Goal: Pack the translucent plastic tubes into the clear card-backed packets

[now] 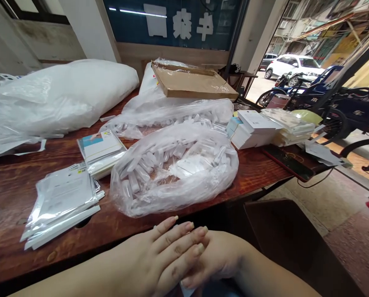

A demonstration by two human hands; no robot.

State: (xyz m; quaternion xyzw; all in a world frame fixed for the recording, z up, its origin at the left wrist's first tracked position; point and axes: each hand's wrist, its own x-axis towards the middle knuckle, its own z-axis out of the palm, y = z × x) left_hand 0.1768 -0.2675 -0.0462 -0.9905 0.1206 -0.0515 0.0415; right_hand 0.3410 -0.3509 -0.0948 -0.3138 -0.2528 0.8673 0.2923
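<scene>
A left hand (172, 251) is lying over a right hand (223, 251), its fingers extending loosely side by side; whether the right fingers are pinching anything, an onlooker cannot tell. Just beyond, an open plastic bag (175, 198) of small white pieces (143, 163) is sitting at the counter's (5, 243) near edge, probably light, limp and slippery, calling for a hold on both sides of its rolled rim. Daylight is reaching the dark red wood from the street (266, 97) at right.

right hand (220, 253) partly covered, white sack (67, 93) cropped
</scene>
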